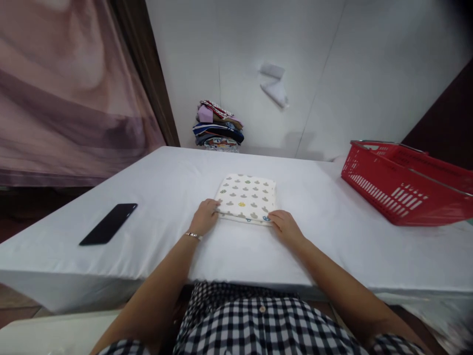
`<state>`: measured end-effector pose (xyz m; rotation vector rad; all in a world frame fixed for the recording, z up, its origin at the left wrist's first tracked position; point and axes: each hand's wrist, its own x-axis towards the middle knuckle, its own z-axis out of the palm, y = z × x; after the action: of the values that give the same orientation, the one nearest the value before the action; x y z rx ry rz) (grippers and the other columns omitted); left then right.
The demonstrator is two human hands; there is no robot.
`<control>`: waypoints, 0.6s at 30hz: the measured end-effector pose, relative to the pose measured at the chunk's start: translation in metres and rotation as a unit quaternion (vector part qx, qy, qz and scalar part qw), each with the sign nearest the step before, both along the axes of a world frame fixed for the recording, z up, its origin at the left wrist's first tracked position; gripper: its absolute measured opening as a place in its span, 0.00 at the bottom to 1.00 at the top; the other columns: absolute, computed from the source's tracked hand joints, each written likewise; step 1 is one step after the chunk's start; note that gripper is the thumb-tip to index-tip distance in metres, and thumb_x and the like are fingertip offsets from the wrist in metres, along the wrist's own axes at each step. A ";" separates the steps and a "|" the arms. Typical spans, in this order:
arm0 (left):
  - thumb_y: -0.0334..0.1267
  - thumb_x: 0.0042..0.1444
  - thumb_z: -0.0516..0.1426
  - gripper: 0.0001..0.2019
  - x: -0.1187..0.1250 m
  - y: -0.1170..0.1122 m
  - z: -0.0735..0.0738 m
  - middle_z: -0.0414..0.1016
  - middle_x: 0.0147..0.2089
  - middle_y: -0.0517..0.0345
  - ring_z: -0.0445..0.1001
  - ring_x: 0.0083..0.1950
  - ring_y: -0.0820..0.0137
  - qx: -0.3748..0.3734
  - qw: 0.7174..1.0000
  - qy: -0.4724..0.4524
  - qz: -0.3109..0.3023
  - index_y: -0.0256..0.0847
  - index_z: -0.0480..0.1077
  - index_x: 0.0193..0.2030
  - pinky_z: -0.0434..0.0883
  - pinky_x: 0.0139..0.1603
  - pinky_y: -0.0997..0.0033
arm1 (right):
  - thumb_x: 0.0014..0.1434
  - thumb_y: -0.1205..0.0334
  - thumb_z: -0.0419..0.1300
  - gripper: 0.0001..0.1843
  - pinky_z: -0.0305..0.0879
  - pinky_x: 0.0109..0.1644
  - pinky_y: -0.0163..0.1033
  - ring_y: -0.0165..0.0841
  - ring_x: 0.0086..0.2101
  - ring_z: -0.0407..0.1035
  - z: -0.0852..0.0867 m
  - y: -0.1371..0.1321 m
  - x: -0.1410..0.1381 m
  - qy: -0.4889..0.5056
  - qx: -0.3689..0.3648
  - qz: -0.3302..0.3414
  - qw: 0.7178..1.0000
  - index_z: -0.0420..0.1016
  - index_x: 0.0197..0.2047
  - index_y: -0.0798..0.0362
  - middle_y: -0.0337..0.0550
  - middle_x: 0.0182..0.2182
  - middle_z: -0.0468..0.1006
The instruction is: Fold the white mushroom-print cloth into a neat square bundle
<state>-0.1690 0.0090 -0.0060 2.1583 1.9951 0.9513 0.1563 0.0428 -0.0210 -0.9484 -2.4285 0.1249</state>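
A white folded cloth [247, 197] with a print of small grey mushroom-like shapes, a few of them coloured, lies flat on the table in front of me. My left hand [205, 217] holds its near left corner, the fingers at the side edge; a bracelet circles that wrist. At the near right corner, my right hand [287, 227] has its fingers bent over the edge of the cloth. Layers show along the near fold. The undersides of my fingers are hidden.
A white-covered table [166, 197] stretches out before me. On its left lies a black phone [109, 224]; to the right stands a red plastic basket [402, 185]. Beyond the far edge rises a stack of folded clothes [219, 127]. A pink curtain [70, 88] hangs at left.
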 end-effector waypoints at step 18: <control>0.45 0.61 0.45 0.21 0.057 0.033 0.002 0.61 0.63 0.50 0.55 0.65 0.56 0.002 0.987 0.152 -0.054 0.45 0.64 0.59 0.50 0.64 0.47 | 0.63 0.47 0.45 0.30 0.45 0.63 0.47 0.41 0.64 0.41 0.062 0.051 -0.088 -0.039 -0.059 -0.057 0.996 0.56 0.63 0.55 0.51 0.65 0.50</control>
<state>-0.1124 0.0423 -0.0036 2.5152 1.9659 0.6437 0.0679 0.0940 0.0413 -1.1629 -2.4519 0.1953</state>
